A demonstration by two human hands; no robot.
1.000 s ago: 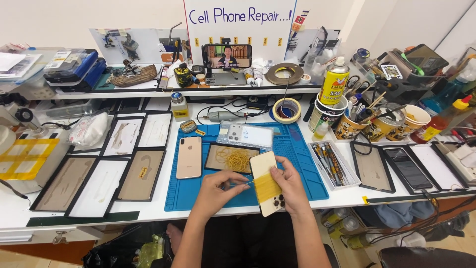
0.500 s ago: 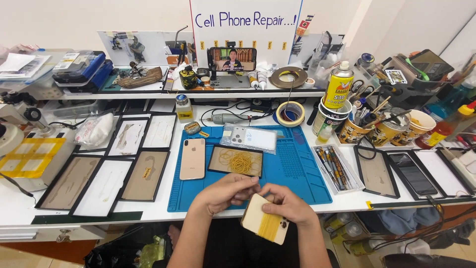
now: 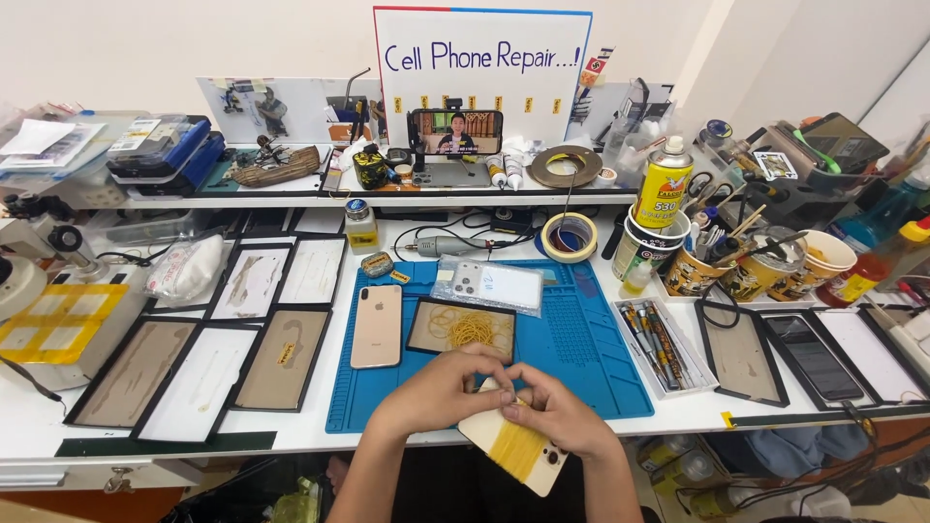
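Together, both hands point(image 3: 504, 402) around a cream phone point(image 3: 513, 450) over the blue mat point(image 3: 581, 349).

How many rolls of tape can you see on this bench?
2: a brown tape roll lying flat on the back shelf, and a yellowish tape roll on the table just beyond the blue mat. Clutter may hide more.

Two bare forearms enter from the 6 o'clock edge, no sleeves, watch or bracelet visible on them. The left hand point(image 3: 441, 392) and right hand point(image 3: 562, 416) wear no gloves and no rings that can be made out; fingernails look short and unpainted.
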